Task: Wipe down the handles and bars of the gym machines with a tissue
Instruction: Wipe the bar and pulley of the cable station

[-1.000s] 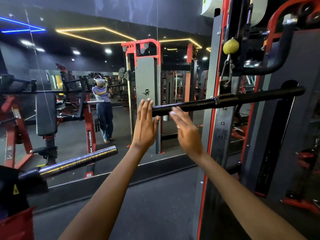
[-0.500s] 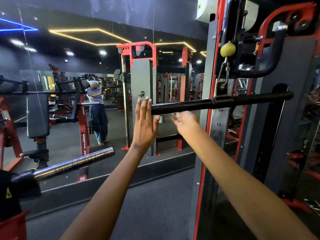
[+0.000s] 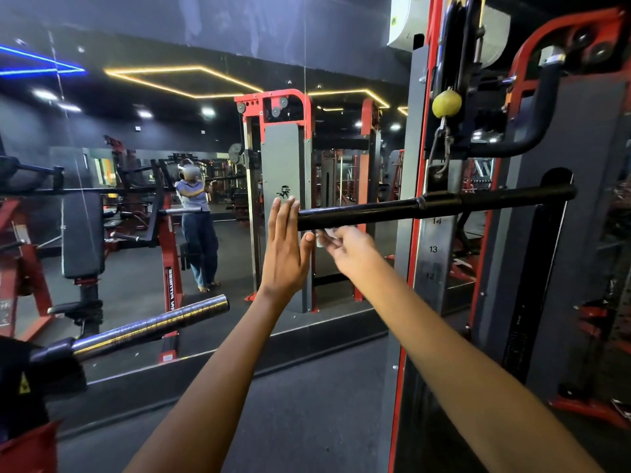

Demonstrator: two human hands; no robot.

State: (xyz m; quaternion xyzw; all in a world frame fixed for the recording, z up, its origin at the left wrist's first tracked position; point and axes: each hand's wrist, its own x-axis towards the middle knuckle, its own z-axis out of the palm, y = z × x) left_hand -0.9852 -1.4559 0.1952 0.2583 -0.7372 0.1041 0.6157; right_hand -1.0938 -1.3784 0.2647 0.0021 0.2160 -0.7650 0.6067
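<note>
From the head view, you had your left hand [image 3: 285, 249] flat, fingers straight and together, palm against the free end of the black bar [image 3: 433, 207] as if bracing it. Your right hand [image 3: 345, 249] sat just under that same end, fingers curled around a small white tissue [image 3: 322, 237] pressed up to the bar's underside. The bar was a smooth, round, glossy black tube with a collar near its middle, running to the cable machine's red and grey frame [image 3: 415, 233]. By my reading, you were only starting this bar: the tissue was at its tip, and the long stretch toward the frame was yet to be wiped. The ridged chrome bar [image 3: 153, 324] at lower left also looked left to do, though I couldn't tell.
</note>
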